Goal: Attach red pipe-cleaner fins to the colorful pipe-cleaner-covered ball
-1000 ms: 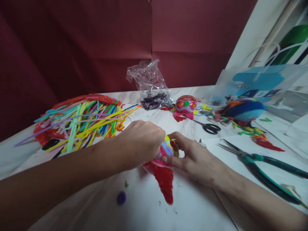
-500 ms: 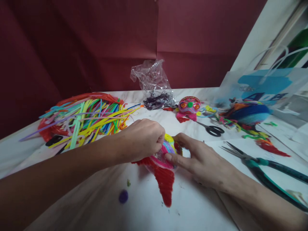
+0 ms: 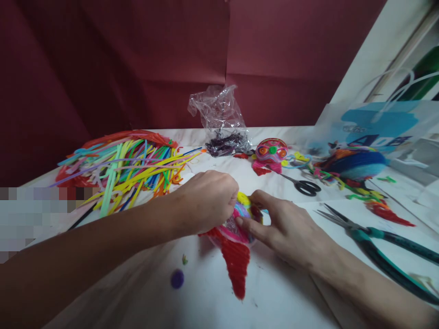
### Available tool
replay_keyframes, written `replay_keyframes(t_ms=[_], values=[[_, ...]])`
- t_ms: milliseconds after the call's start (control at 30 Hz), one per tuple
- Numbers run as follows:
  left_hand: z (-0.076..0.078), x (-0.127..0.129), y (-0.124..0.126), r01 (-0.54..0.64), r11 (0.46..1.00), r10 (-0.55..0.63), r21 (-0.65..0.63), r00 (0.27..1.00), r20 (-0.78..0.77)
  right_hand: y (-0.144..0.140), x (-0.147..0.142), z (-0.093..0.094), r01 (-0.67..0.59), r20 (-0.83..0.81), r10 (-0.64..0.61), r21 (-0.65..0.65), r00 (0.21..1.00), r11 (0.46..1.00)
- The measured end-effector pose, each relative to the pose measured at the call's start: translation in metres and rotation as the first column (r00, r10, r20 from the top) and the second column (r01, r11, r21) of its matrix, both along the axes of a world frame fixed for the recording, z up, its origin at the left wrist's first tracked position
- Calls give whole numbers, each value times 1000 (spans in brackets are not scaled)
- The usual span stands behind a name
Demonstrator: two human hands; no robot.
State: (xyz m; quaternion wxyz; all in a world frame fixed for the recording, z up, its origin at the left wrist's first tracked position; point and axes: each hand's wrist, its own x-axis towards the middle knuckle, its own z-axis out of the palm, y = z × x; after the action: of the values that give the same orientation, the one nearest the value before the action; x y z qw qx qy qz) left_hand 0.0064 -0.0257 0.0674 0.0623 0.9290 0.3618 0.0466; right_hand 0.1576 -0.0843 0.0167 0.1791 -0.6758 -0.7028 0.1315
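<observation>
A round, many-coloured pipe-cleaner craft (image 3: pixel 236 233) rests low over the table, with a red fuzzy pointed piece (image 3: pixel 236 265) sticking out toward me. My right hand (image 3: pixel 277 224) grips its right side, thumb on the pink edge and fingers behind. Curled into a fist, my left hand (image 3: pixel 216 201) presses at the craft's upper left; whatever its fingers pinch is hidden behind the knuckles. A purple pompom (image 3: pixel 177 278) lies on the table nearer to me, left of the craft, with a small green scrap (image 3: pixel 184 259) above it.
Loose pipe cleaners (image 3: pixel 137 169) fill a red bag at left. Behind stands a clear plastic bag (image 3: pixel 222 119) with dark strands. A pink craft with a face (image 3: pixel 270 153), black-handled scissors (image 3: pixel 305 186), green-handled pliers (image 3: pixel 363 233), a blue yarn bundle (image 3: pixel 360 162) and a paper bag (image 3: pixel 384 123) are at right.
Both hands and the craft appear slightly lower and further right, as does much of the scene. Their grip looks the same.
</observation>
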Motion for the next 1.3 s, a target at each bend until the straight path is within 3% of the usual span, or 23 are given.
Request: replay_keyframes(t_ms=[300,567,900,1133,1300], values=[[-1,-3,0,10,998,-5,-67,997,82,-2,0,-1,38,46,-38,-5,998,999],[-5,-4,-3,27,1000,-27,5,994,109,-5,-3,-1,21,67,-20,-10,998,1000],[-2,1,-9,-1,996,3,90,1000,-22,-11,-3,2,-2,134,-2,27,991,1000],[-4,2,-10,23,999,-24,35,999,25,-10,-3,6,8,202,-25,82,979,997],[-6,1,-7,20,1000,-20,2,995,93,-4,-4,10,57,228,-66,42,971,997]])
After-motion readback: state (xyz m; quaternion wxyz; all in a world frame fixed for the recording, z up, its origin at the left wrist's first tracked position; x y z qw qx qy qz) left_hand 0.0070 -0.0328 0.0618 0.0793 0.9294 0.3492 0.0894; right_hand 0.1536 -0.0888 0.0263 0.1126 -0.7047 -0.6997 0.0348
